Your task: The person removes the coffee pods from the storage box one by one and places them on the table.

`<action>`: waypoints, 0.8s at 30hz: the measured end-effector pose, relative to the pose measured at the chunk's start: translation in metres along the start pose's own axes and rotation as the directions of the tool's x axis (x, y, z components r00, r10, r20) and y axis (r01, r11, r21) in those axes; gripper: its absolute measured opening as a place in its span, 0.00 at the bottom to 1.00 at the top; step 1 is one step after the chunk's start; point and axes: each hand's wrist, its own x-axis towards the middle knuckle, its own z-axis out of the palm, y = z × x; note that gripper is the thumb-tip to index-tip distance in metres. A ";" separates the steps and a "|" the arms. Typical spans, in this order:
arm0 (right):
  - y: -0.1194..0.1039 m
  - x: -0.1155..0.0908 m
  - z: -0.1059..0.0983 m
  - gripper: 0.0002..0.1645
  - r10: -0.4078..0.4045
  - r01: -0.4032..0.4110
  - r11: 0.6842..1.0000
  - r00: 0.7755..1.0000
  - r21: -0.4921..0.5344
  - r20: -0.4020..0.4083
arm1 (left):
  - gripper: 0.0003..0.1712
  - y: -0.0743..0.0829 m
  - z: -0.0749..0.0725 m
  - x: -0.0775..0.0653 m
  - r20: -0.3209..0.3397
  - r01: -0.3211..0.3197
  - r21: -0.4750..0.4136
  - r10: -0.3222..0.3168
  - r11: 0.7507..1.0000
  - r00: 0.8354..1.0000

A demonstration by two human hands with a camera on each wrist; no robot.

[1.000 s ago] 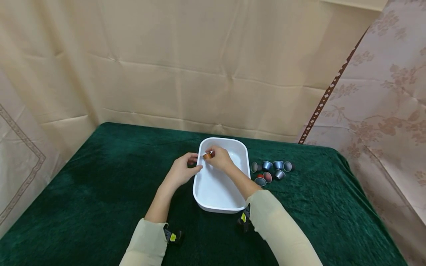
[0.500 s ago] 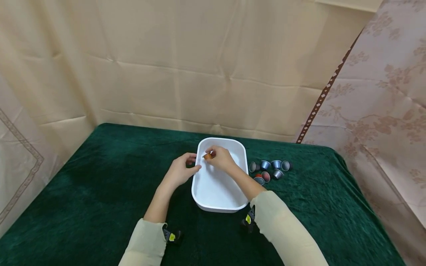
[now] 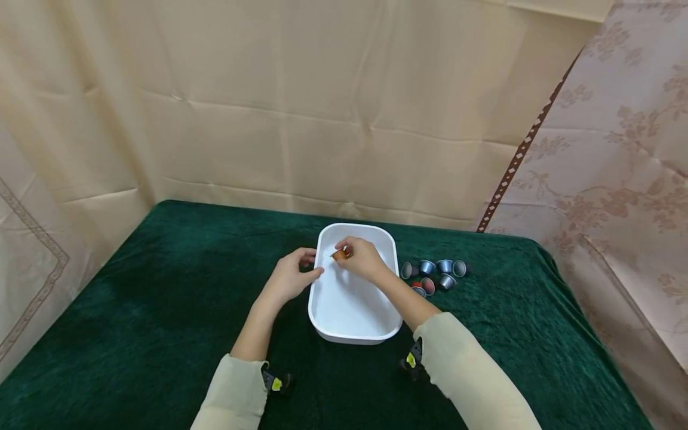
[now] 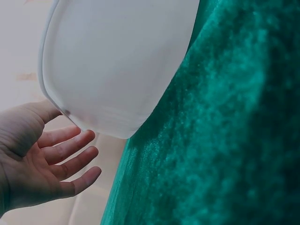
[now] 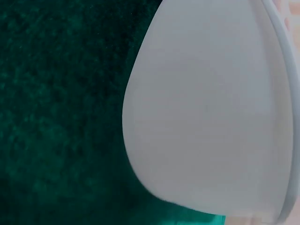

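Note:
My right hand [image 3: 362, 259] pinches an orange-brown coffee capsule [image 3: 338, 255] between thumb and fingers, over the far left part of a white rectangular tray [image 3: 352, 313]. The capsule is tilted. At the tray's left side is my left hand [image 3: 288, 276], its thumb and index finger at the rim and the other fingers spread and relaxed. In the left wrist view, that hand [image 4: 51, 157] touches the tray's rim near a corner of the tray wall [image 4: 117, 61]. The right wrist view holds only the tray's outer wall [image 5: 206, 108] and cloth; the right hand is hidden there.
Several coffee capsules lie loosely grouped right of the tray, among them a blue one [image 3: 427, 267], a red one [image 3: 427, 286] and a dark silver one [image 3: 447, 281]. Green velvet cloth [image 3: 177, 286] covers the table. A beige curtain [image 3: 322, 107] hangs behind.
My right hand has shifted slightly right with the capsule, which now tilts more. The left hand stays at the rim. The whole scene drifts a little left in the head view.

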 end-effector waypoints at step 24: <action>0.007 -0.022 -0.024 0.18 0.036 -0.038 0.994 0.999 0.098 0.017 | 0.28 0.000 0.000 0.001 0.000 0.006 0.020 -0.006 1.000 1.000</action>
